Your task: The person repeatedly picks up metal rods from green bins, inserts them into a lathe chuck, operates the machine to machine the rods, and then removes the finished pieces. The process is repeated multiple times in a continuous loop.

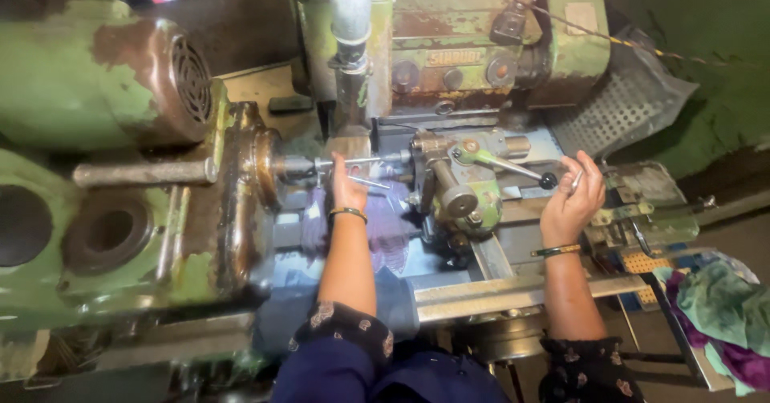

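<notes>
Dark blue patterned sleeves (345, 347) are filling the lower edge at six o'clock, and both forearms are stretching up from them toward the machine; the left hand (346, 185) is reaching straight ahead toward twelve o'clock, fingers extended and pressing on a thin metal rod (365, 162) that is lying level between the rusty chuck (265, 166) at nine o'clock and the tailstock (453, 182) at three o'clock of it; whether the fingers are closing round the rod I cannot tell; a dark bangle is circling that wrist; the right hand (573, 198) is lifting at about two o'clock, palm turned inward, fingers curling loosely round a small slim metal piece (576, 180), just beside the black knob of a green lever (501, 162) without touching it; a yellow-green bangle is sitting on that wrist.

Worn green paint and rust are covering the lathe body (88, 90), which is spreading from nine to twelve o'clock; a perforated metal guard (622, 102) is leaning at one o'clock; crumpled green and purple rags (722, 315) are lying at four o'clock.
</notes>
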